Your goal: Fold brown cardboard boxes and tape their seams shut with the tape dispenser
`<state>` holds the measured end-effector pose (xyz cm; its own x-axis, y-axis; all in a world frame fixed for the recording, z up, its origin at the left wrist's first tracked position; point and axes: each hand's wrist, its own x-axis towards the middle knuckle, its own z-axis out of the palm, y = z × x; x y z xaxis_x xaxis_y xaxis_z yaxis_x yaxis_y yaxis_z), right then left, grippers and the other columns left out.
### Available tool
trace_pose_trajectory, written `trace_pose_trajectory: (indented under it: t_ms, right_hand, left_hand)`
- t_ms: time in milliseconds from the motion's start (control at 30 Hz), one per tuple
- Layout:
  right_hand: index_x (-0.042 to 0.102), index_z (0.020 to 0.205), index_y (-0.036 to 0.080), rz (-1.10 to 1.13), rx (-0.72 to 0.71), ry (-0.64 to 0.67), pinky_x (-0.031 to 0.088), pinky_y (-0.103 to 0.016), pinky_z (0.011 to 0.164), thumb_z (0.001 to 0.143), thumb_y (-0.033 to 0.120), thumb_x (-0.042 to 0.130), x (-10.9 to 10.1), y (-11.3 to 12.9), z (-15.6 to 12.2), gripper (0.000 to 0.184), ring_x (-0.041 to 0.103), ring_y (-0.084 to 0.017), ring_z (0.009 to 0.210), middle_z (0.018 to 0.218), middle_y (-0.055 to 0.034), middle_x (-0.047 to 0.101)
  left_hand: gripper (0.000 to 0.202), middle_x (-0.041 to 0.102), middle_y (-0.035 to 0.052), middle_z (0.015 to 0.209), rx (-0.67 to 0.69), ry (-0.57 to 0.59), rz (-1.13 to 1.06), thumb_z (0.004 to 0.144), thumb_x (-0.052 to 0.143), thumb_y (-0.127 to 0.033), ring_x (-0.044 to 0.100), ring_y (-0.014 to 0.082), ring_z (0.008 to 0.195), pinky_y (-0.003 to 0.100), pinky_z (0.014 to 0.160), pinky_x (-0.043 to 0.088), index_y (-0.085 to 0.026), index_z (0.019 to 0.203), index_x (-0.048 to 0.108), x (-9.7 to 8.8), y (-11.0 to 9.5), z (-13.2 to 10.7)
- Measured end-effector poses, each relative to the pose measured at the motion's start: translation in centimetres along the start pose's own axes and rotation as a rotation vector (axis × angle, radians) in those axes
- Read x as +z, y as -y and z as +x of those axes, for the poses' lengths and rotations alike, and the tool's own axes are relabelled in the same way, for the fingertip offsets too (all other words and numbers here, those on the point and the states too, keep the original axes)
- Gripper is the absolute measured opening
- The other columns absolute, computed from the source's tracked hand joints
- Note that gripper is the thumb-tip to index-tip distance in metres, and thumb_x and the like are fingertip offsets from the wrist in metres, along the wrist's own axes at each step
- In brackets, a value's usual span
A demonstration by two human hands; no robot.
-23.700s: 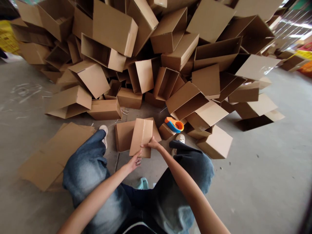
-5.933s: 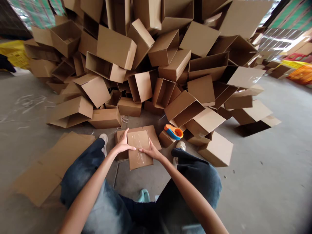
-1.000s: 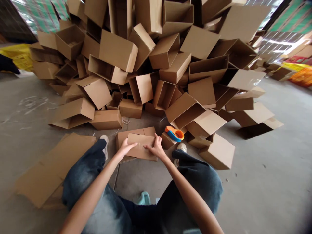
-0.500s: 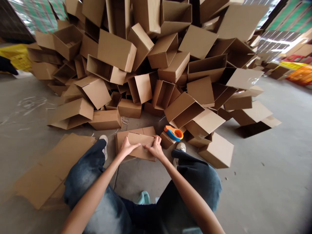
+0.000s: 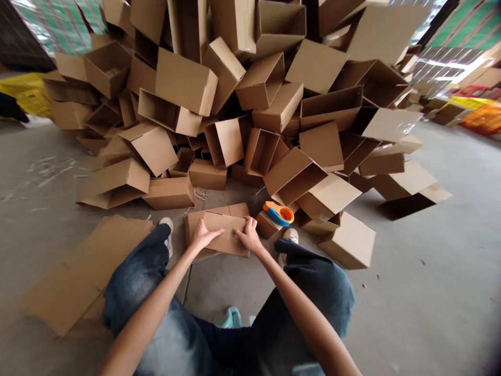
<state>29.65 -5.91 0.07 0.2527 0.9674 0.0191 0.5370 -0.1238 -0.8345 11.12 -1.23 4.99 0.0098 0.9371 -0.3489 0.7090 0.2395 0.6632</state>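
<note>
I sit on the concrete floor with my knees apart. Between my feet a small brown cardboard box (image 5: 226, 236) lies on a flat cardboard sheet (image 5: 238, 210). My left hand (image 5: 204, 236) grips its left end, fingers wrapped over the edge. My right hand (image 5: 248, 236) grips its right end, fingers curled over the top. An orange and blue tape dispenser (image 5: 278, 213) rests on a small box just right of my right hand.
A tall heap of assembled cardboard boxes (image 5: 242, 99) rises straight ahead. Flattened cardboard sheets (image 5: 82, 266) lie on the floor at my left. A closed box (image 5: 348, 241) sits at my right foot. Bare concrete spreads to the right.
Both hands keep hold of the small box, which has shifted very slightly on the sheet. Earlier it lay lengthwise toward me; it now lies crosswise.
</note>
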Motion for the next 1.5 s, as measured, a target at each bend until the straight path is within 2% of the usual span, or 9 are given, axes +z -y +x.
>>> trace_pose_trajectory:
  t_ms: [133,200,367,733,900,1100,1500]
  right_hand:
    - [0.034,0.118,0.021,-0.031,-0.073,-0.009,0.034,-0.044,0.105,0.07,0.035,0.061,0.1,-0.3,0.0,0.057,0.035,-0.027,0.125,0.122,-0.0114,0.033]
    - [0.034,0.119,0.02,-0.05,-0.103,0.004,0.034,-0.045,0.105,0.07,0.036,0.062,0.1,-0.3,-0.1,0.058,0.034,-0.027,0.126,0.123,-0.0125,0.033]
    - [0.033,0.121,0.017,-0.071,-0.149,0.007,0.032,-0.045,0.106,0.072,0.034,0.061,0.1,0.0,-0.4,0.058,0.032,-0.028,0.127,0.123,-0.0147,0.032]
    - [0.036,0.119,0.02,-0.078,-0.085,-0.062,0.038,-0.044,0.101,0.072,0.042,0.063,0.6,0.2,-0.5,0.059,0.044,-0.027,0.117,0.117,-0.0108,0.035]
    - [0.036,0.118,0.019,-0.074,-0.093,-0.069,0.039,-0.045,0.1,0.072,0.04,0.063,0.6,0.1,-0.4,0.057,0.044,-0.027,0.117,0.116,-0.0109,0.035]
    - [0.037,0.118,0.02,-0.085,-0.125,-0.092,0.04,-0.046,0.098,0.071,0.039,0.063,0.8,0.1,-0.3,0.057,0.045,-0.028,0.116,0.115,-0.0107,0.036]
    - [0.037,0.12,0.019,-0.081,-0.089,-0.058,0.041,-0.046,0.098,0.073,0.042,0.062,0.4,0.4,-0.4,0.058,0.044,-0.028,0.119,0.117,-0.012,0.036]
  left_hand:
    - [0.081,0.051,0.0209,0.124,0.107,-0.119,0.154,0.061,0.069,-0.053,0.049,0.0324,0.118,0.037,0.093,0.041,-0.01,0.122,0.036,0.2,-0.4,-0.9]
    - [0.086,0.049,0.0221,0.126,0.149,-0.16,0.174,0.061,0.068,-0.055,0.048,0.0327,0.119,0.037,0.094,0.041,-0.009,0.125,0.034,0.5,-0.3,-1.3]
    - [0.099,0.044,0.0248,0.13,0.153,-0.207,0.219,0.056,0.067,-0.064,0.04,0.0361,0.125,0.042,0.098,0.037,-0.006,0.128,0.029,1.1,0.1,-1.4]
    - [0.101,0.044,0.0264,0.128,0.123,-0.181,0.227,0.055,0.067,-0.064,0.039,0.0379,0.126,0.043,0.097,0.037,-0.005,0.128,0.029,1.2,-0.2,-1.1]
    - [0.097,0.044,0.0247,0.128,0.12,-0.149,0.164,0.056,0.07,-0.058,0.043,0.0349,0.123,0.038,0.096,0.039,-0.007,0.128,0.028,1.0,-0.2,-0.8]
    - [0.089,0.046,0.0221,0.128,0.071,-0.105,0.131,0.06,0.069,-0.054,0.049,0.034,0.117,0.038,0.091,0.043,-0.01,0.126,0.029,0.5,-0.5,-1.0]
    - [0.075,0.05,0.0194,0.123,0.098,-0.068,0.061,0.063,0.069,-0.047,0.053,0.0316,0.113,0.037,0.09,0.043,-0.013,0.119,0.032,0.4,0.0,-0.6]
